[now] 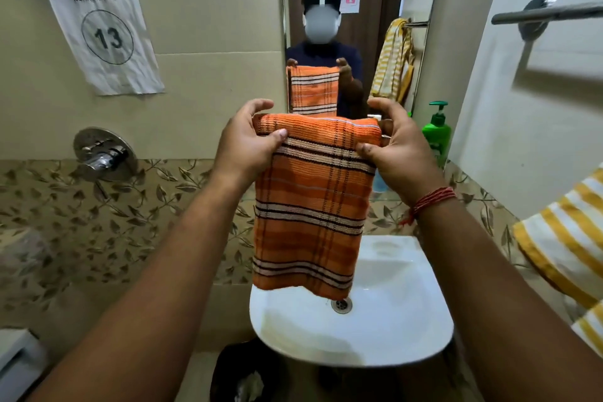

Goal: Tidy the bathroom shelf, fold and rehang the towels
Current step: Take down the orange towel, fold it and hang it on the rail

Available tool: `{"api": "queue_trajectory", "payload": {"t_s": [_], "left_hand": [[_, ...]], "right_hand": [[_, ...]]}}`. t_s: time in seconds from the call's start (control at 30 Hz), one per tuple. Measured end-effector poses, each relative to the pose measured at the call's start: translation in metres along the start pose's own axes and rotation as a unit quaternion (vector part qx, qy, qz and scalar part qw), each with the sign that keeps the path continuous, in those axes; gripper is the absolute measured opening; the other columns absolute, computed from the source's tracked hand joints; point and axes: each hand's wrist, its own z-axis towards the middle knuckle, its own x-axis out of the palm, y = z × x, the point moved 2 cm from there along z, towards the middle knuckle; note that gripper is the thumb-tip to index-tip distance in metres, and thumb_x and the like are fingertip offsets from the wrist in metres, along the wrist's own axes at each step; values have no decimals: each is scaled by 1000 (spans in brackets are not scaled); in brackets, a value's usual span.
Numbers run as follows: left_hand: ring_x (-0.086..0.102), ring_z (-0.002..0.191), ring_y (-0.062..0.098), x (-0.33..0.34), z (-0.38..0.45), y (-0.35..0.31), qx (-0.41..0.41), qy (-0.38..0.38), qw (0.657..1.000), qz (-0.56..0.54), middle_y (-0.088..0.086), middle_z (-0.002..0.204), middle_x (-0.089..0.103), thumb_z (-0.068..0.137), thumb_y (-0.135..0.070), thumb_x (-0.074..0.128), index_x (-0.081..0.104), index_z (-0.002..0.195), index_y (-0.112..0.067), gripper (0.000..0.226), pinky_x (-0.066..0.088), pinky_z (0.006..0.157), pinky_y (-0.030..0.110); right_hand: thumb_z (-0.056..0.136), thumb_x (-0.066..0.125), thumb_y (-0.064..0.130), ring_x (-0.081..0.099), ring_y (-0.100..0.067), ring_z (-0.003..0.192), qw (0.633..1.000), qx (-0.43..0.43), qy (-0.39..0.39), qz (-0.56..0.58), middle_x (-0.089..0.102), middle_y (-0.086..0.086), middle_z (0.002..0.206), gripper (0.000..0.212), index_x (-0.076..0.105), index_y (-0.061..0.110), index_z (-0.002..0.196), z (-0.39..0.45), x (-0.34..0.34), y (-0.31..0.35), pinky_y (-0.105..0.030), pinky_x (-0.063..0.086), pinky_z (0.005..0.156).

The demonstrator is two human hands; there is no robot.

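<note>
Up front, the left hand (246,140) and right hand (396,147) each pinch a top corner of the folded orange striped towel (310,206), thumbs in front, fingers curled behind. It hangs long axis vertical over the white sink (391,320). At ten o'clock, a wall paper (101,26) reads "WORKSTATION 13".

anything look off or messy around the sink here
Mostly the paper workstation sign on the wall: it hangs crooked and is badly wrinkled. The orange striped towel is neatly folded, held over the sink by the left hand and right hand.
</note>
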Motion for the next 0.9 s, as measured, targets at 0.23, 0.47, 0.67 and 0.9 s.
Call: {"api": "queue_trajectory", "payload": {"t_s": [0.23, 0.47, 0.67, 0.9], "left_hand": [[61, 113, 15, 1, 0, -5, 39, -33, 998, 23, -4, 120, 63, 91, -16, 72, 57, 134, -17, 45, 55, 99, 39], [59, 116, 20, -3, 11, 6, 70, -25, 995, 73, 1, 124, 59, 94, -17, 68, 57, 131, -21, 40, 55, 98, 44], [52, 115, 27, 2, 42, 22, 85, -27, 982, 166, 2, 115, 47, 94, -21, 65, 58, 111, -23, 18, 52, 98, 49], [55, 102, 17, 36, 81, 13, 95, 46, 991, 85, 3, 118, 56, 100, -13, 52, 49, 110, -23, 14, 47, 75, 23]], "right_hand": [[89, 68, 7, 59, -19, 117, 992, -26, -55, -107, 61, -4, 129, 58, 47, 23, 141, 4, 1, -2, -42, 56, 95], [86, 71, 11, 58, -16, 100, 962, -147, -74, -217, 61, -3, 111, 31, 65, 12, 116, -1, 1, 11, -37, 57, 89], [85, 70, 14, 53, -15, 94, 944, -184, -71, -264, 48, -2, 107, 18, 63, 11, 101, 9, 12, 27, -28, 55, 82], [84, 64, 8, 59, -21, 85, 931, -166, -83, -315, 62, -6, 94, 14, 58, 11, 96, 33, 6, 57, -33, 55, 74]]}}
